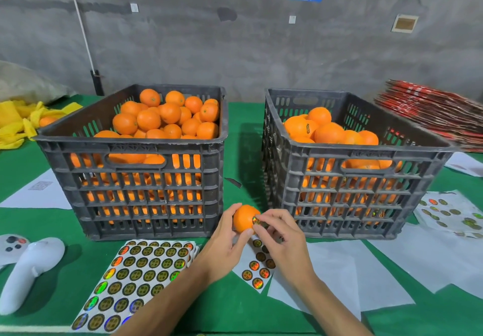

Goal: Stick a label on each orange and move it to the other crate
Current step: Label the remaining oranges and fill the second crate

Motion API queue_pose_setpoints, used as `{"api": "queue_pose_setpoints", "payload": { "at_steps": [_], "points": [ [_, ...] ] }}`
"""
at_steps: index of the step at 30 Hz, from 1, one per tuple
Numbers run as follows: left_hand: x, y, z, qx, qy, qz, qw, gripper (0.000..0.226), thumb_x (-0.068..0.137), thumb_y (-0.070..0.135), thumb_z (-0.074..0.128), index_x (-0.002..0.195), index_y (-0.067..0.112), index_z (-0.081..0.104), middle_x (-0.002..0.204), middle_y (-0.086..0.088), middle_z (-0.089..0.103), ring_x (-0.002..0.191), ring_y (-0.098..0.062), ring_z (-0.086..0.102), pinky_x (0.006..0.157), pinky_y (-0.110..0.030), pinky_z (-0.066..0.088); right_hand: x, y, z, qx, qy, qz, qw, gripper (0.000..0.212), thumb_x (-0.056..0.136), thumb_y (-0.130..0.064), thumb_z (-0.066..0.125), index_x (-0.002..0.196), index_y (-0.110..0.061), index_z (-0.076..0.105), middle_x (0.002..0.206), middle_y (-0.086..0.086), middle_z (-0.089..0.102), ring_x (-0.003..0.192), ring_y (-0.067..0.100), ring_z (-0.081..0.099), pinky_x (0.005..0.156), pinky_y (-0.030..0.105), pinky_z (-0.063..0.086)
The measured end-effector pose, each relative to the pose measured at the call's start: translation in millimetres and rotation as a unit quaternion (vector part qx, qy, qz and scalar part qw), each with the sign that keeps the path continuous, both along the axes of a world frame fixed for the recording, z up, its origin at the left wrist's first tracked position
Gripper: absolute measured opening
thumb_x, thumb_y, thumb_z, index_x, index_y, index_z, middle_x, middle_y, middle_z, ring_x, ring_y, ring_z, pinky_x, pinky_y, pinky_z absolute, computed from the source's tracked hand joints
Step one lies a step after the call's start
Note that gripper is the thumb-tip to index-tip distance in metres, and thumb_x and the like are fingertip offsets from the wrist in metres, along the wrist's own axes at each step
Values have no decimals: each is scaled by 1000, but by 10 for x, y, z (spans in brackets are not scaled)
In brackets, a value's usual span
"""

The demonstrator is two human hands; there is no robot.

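I see a green surface (240, 309) under a grey concrete wall (235, 48). My left hand (222, 252) fingers grip the orange (243, 218) between both crates; right hand (285, 241) fingers pinch a label (256, 221) against it, print unreadable.

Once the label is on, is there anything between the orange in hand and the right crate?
Nothing visible blocks the way. The left hand holds the orange in front of the gap between the crates, and the right crate is open-topped with room above its fruit. Only its near wall must be cleared by lifting.
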State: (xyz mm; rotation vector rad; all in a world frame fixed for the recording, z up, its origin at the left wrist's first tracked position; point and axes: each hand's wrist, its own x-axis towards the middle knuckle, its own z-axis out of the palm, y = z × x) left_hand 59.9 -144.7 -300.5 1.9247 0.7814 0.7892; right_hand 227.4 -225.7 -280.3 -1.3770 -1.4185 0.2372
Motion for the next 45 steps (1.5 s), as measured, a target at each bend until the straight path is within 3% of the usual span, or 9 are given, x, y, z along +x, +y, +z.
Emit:
{"api": "queue_pose_setpoints", "payload": {
  "at_steps": [3, 7, 12, 20, 24, 27, 35, 41, 45],
  "points": [
    [30, -38, 102, 30, -44, 7, 999, 65, 101, 59, 51, 156, 52, 16, 153, 15, 38, 131, -2, 56, 111, -36, 46, -19, -11, 110, 9, -32, -8, 999, 33, 96, -32, 70, 129, -33, 67, 130, -19, 56, 111, 11, 63, 89, 27, 55],
    [43, -79, 362, 57, -103, 9, 993, 65, 103, 54, 52, 159, 47, 19, 157, 17, 34, 134, -7, 55, 111, -40, 47, 40, -26, 539, -49, 117, 83, 988, 69, 91, -45, 75, 151, -44, 42, 141, -22, 56, 119, 11, 63, 94, 27, 56],
    [174, -201, 978, 116, -178, 12, 977, 57, 107, 46, 48, 158, 37, 25, 152, 16, 40, 135, -14, 54, 105, -30, 51, -31, -16, 1130, -18, 217, 197, 956, 51, 93, -39, 74, 141, -39, 57, 132, -11, 65, 118, 20, 68, 90, 36, 60],
    [536, -133, 1943, 144, -139, 38, 979, 58, 103, 67, 27, 157, 51, 16, 157, 35, 24, 140, 20, 26, 106, 0, 27, 19, 105, 1933, 67, 213, 76, 972, 45, 93, -44, 69, 136, -35, 62, 114, -5, 74, 88, 21, 77, 60, 44, 64],
    [660, 68, 2311, 169, -74, 24, 982, 58, 108, 57, 25, 162, 38, 21, 165, 21, 22, 149, 8, 17, 121, -19, 15, 215, 187, 2181, 76, 207, 13, 975, 31, 98, -35, 66, 128, -29, 69, 99, 0, 78, 72, 25, 77, 49, 31, 55],
    [727, 228, 2484, 109, -67, -14, 992, 57, 106, 61, 26, 155, 36, 40, 158, 11, 41, 141, 0, 37, 116, -24, 26, 325, 245, 2257, 80, 172, -13, 982, 24, 100, -27, 64, 121, -20, 72, 82, 6, 77, 61, 27, 74, 51, 26, 54],
    [961, 448, 2716, -51, -256, -60, 964, 53, 90, 54, 47, 134, 26, 53, 147, 2, 55, 140, -10, 49, 122, -33, 32, 466, 411, 2254, 80, 25, -73, 994, 46, 91, -27, 77, 131, -30, 56, 125, -7, 60, 99, 21, 70, 89, 42, 58],
    [813, 780, 2787, 24, -131, 37, 990, 63, 84, 76, 43, 134, 38, 51, 138, 12, 58, 133, -13, 54, 117, -48, 41, 634, 524, 2232, 103, -48, -241, 964, 43, 101, -16, 59, 140, -13, 42, 153, 13, 31, 102, 31, 59, 85, 42, 49],
    [381, 1305, 2724, 109, -24, 152, 982, 38, 107, 30, 51, 141, 14, 52, 142, -9, 58, 120, -15, 55, 107, -30, 41, 604, 593, 2198, 35, -88, -282, 955, 41, 104, -22, 52, 142, -15, 40, 169, 12, -1, 82, 41, 62, 72, 40, 49]
  ]
}}
